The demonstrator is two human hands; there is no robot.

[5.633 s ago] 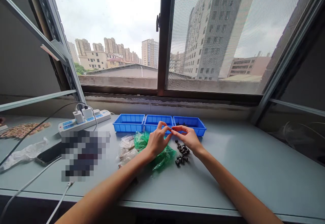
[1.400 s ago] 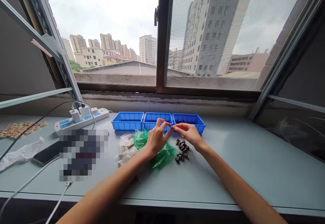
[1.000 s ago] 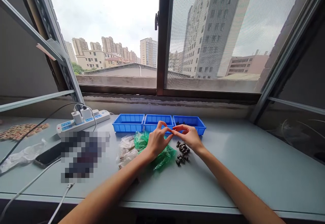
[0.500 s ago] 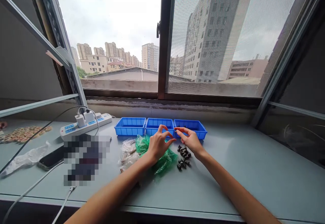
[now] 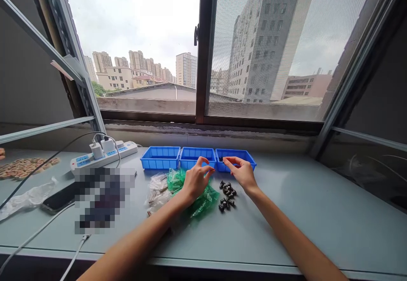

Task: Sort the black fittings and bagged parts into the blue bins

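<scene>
My right hand [image 5: 243,174] is over the front of the right blue bin [image 5: 239,166], thumb and forefinger pinched together. Something small and dark shows at those fingertips, but I cannot tell whether it is held or lies in the bin. My left hand [image 5: 196,181] hovers above a crumpled green plastic bag [image 5: 205,202], in front of the middle blue bin [image 5: 194,165]. Its fingers are curved, with a gap between thumb and forefinger and nothing visible in it. Below my right hand, several dark screws [image 5: 227,196] lie loose on the grey table [image 5: 270,230].
A third blue bin [image 5: 160,164] stands at the row's left end. Clear plastic bags [image 5: 157,189] lie beside the green one. Further left are a power strip [image 5: 103,155] with chargers, a phone [image 5: 59,198], cables and a pile of small tan pieces [image 5: 27,168].
My right hand has shifted slightly right, away from my left hand, to the right bin, its fingertips now pinched. My left hand's thumb and forefinger have drawn back a little. The view has turned slightly.
</scene>
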